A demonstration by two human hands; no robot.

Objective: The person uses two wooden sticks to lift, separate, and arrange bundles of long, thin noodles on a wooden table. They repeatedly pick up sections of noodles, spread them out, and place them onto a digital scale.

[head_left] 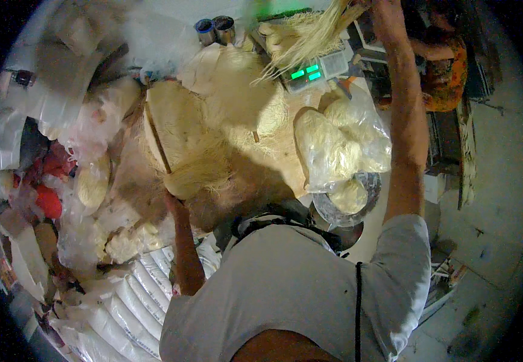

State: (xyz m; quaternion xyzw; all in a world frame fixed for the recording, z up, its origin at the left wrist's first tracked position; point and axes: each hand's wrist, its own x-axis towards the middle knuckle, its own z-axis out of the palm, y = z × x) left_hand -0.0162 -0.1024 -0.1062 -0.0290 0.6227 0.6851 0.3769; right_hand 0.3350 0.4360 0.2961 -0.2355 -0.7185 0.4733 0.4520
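Note:
My right hand [383,11] is raised at the top right, closed on a bunch of long pale noodles [318,37]. The strands hang down and left over a digital scale [302,83] with a lit green display. My left hand [176,204] is low at the near edge of a noodle heap [198,170] on the work table; its fingers are hard to make out. A thin brown stick [157,137] slants across the table, its near end just above that hand. To the right lie clear plastic bags of noodles [333,148].
A round clear container [364,208] with a bagged bundle sits at the table's right edge. Two dark cups [223,29] stand at the back. Plastic bags [95,120] crowd the left, and white packed sacks [132,301] lie lower left. Another person [445,69] is at the upper right.

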